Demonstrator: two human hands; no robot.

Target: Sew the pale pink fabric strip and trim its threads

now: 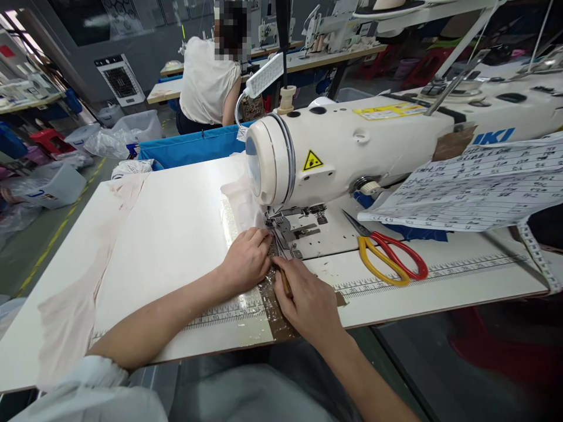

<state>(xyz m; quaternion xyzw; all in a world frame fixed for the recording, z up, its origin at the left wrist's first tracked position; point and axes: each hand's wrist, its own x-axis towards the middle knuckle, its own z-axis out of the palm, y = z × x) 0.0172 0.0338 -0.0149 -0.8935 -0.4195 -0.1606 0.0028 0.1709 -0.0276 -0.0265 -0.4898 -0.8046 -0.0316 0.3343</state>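
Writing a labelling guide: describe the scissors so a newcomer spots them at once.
Find the white sewing machine, then the person's right hand below its needle end. Further right, scissors lie between that hand and the handwritten sheet, blades pointing up-left. One red handle loop and one yellow set them apart from the white tabletop and sheet.

Wall (153, 50): gray, beyond your tabletop's (176, 217) far edge
Floor (29, 255): dark green, yellow-striped, off your tabletop's left edge
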